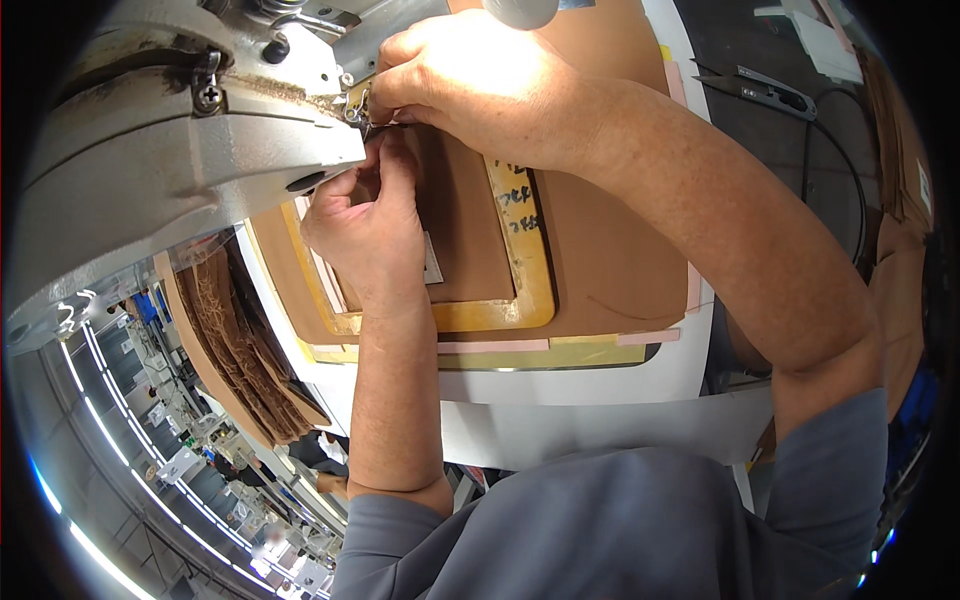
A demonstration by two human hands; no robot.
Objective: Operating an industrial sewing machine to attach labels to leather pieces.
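Note:
Both my hands meet just beside the needle area of a grey-white sewing machine [170,175]. My left hand [370,235] comes up from below, its thumb and fingers pinched together close to the needle. From the right, my right hand [470,85] reaches over with its fingertips closed at the same spot. Whatever lies between the fingertips is too small and covered to make out. Under the hands lies brown fabric [620,250] with a yellow frame [535,285] on it, bearing handwritten marks. A small pale label [432,262] sits inside the frame beside my left wrist.
Pink and yellow strips [600,347] edge the work on a white tabletop [560,425]. Stacked brown pieces [235,345] stand at left, more brown material [900,260] at far right. A metal tool [770,95] and cable lie right. A white lamp [520,8] hangs above my right hand.

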